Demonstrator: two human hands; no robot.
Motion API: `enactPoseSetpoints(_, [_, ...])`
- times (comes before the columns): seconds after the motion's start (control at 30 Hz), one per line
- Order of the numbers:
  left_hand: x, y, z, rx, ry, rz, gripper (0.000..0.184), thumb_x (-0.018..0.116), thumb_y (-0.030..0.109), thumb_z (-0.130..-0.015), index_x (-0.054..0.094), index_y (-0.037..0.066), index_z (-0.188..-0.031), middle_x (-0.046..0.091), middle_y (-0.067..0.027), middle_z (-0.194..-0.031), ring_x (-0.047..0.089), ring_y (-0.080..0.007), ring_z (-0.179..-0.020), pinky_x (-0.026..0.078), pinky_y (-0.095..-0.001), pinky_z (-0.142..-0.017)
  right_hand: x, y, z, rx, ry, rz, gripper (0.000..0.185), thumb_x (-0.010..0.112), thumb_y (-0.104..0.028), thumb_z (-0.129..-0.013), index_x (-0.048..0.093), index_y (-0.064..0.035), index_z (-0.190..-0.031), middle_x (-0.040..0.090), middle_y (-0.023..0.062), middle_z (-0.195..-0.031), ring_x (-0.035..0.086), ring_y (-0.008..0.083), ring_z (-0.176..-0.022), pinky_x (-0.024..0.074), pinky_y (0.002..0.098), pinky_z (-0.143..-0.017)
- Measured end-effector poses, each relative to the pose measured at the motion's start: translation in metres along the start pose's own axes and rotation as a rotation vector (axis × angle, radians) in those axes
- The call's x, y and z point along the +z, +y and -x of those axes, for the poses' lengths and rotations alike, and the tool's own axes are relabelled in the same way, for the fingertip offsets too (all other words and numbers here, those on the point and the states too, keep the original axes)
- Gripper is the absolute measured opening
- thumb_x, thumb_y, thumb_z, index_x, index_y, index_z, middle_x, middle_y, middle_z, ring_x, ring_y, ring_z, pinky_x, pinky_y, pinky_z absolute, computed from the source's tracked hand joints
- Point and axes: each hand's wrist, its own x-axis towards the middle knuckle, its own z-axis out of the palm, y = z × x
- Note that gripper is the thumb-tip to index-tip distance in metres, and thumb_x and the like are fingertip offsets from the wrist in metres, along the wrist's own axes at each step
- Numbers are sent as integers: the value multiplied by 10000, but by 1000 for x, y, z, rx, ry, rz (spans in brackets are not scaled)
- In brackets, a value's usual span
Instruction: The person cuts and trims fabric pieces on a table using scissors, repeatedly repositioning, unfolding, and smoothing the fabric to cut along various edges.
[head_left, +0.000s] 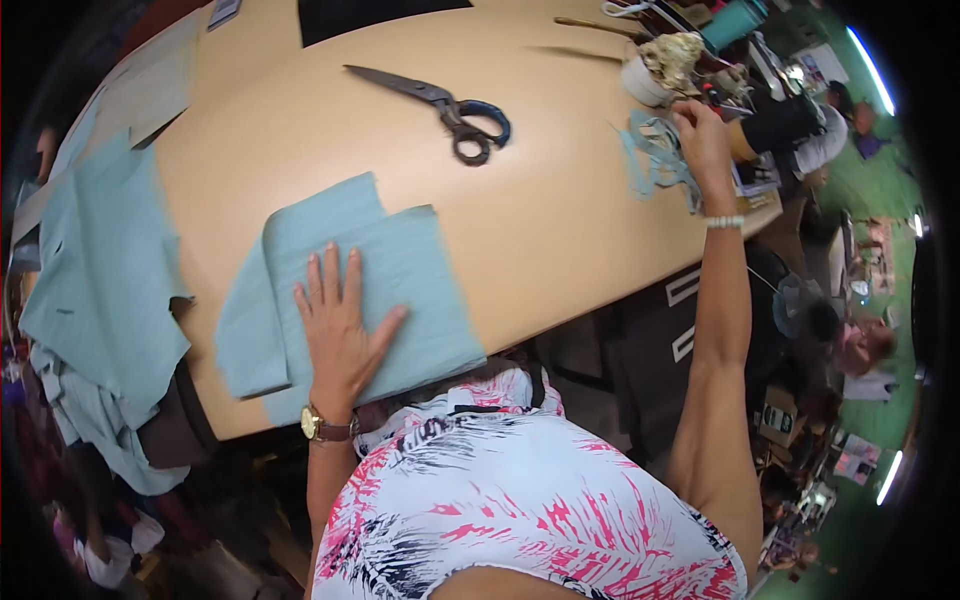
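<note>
"What is my left hand doing?"

"It lies open, palm down and fingers spread, on the folded teal cloth. Your palm hides the patch beneath it. The cloth sits on the table, near the edge closest to you, with a flap folded along its left side."

"And my right hand?"

"It is out at the far right of the table, fingers bent, by the tangled teal strips. I cannot tell whether your fingertips grip anything; they are small and partly lost against the clutter."

"What is around that hand?"

"Just beyond it stands a white tub with a crumpled pale mass at its top. A dark cylinder lies on your hand's right, partly hidden among things too jumbled to name."

"Where are the scissors?"

"Beyond the folded cloth, between your two hands and touching neither, blades pointing to the far left."

"Anything farther out?"

"On your left, a larger teal piece hangs past the table edge, its lower folds sinking into shadow. At the top, a black sheet is cut off by the frame. The people at the right are blurred, and the corners go dark."
</note>
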Motion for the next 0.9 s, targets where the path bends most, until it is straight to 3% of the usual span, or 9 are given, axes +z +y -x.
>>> enactPoseSetpoints(0.13, [-9,4,7,99,56,137,862,629,527,-693,301,83,-1356,225,-182,-1416,175,-349,-1318,115,-546,-1032,17,-105,78,7,-193,-243,171,594,-171,-778,613,-5,-816,615,142,-724,607,252,-713,474,312,-654])
enactPoseSetpoints(0.2, [-6,10,15,132,4,209,891,642,547,-669,311,78,-1350,227,-187,-1414,191,-353,-1312,124,-555,-1027,47,-135,141,-354,-264,-378,260,655,-233,-735,615,-41,-906,589,136,-987,558,302,-913,431,375,-813])
enactPoseSetpoints(0.37, [-2,16,21,173,-72,113,686,605,472,-746,391,159,-1318,257,-177,-1401,237,-357,-1291,170,-563,-1010,60,-184,207,-556,-346,-319,366,675,-278,-713,608,-72,-1008,513,143,-1158,438,363,-1123,246,509,-977])
enactPoseSetpoints(0.5, [7,21,22,275,-45,54,498,558,375,-811,454,214,-1270,312,-163,-1373,282,-341,-1269,224,-559,-991,69,-172,205,-554,-313,-423,426,664,-272,-731,558,-78,-1095,499,152,-1173,448,340,-1118,303,458,-960])
enactPoseSetpoints(0.6, [-13,24,5,419,-54,32,354,543,322,-848,558,145,-1155,527,-156,-1136,483,-223,-1081,357,-434,-913,67,-171,194,-353,-340,-760,581,641,-398,-743,491,-36,-1172,496,140,-1181,453,288,-1122,341,391,-948])
enactPoseSetpoints(0.7, [-88,44,-41,64,-548,863,340,481,332,-893,615,23,-937,597,-94,-739,548,-188,-694,432,-334,-661,46,-182,166,-60,-368,-1242,825,586,-583,-723,386,22,-1249,467,125,-1207,445,230,-1119,353,334,-943])
enactPoseSetpoints(0.73, [-100,45,-57,167,-431,902,417,423,335,-922,603,-38,-876,556,-58,-578,476,-161,-531,410,-307,-557,41,-184,158,-2,-337,-1376,927,559,-647,-707,329,42,-1284,450,122,-1222,439,214,-1117,347,322,-947])
enactPoseSetpoints(0.83, [-129,32,-92,239,-109,1065,360,406,281,-925,536,-25,-1063,577,-75,-906,524,-169,-822,431,-288,-741,36,-158,135,39,-252,-1519,825,412,-641,-800,290,-18,-1326,394,134,-1302,396,255,-1187,353,378,-969])
enactPoseSetpoints(0.9, [-135,1,-109,442,73,1171,355,384,231,-931,484,0,-1181,571,-97,-1108,544,-200,-998,436,-291,-861,24,-155,132,135,-444,-1862,835,396,-653,-798,286,-20,-1331,375,136,-1319,390,255,-1192,356,385,-968])
